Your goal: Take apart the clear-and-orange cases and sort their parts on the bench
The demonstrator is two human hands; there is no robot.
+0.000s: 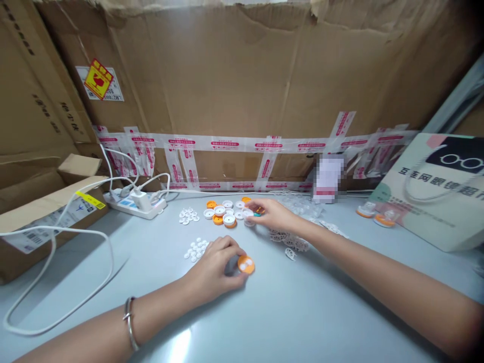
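Observation:
My left hand is closed on the edge of a shallow orange round cap, low over the tabletop. Small white pieces show inside that cap. Farther back, the thumb and fingers of my right hand pinch a white round cap at the right side of a cluster. White and orange round caps make up this cluster, some overlapping. A bit of teal and something orange-brown show at the right fingers; I cannot make out what they are.
Small white discs and white pieces lie in groups to the left. Pale openwork pieces and clear plastic parts are at right. A power strip, cardboard box and paper bag stand around.

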